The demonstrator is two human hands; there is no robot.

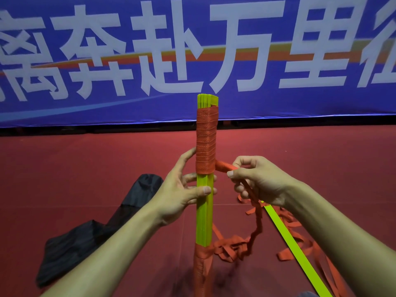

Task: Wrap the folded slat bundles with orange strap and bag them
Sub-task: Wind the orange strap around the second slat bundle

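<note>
Nearest the person, loose orange strap (pixel 231 247) lies heaped on the red floor (pixel 321 157) at the foot of the slat bundle (pixel 204 211), which stands upright between the forearms; a black bag (pixel 85 239) lies to its left. The left hand (pixel 182 189) grips the bundle's bare middle. Just right of it, the right hand (pixel 257 181) pinches the taut strap leaving the upper wrap. The next turn probably winds downward.
</note>
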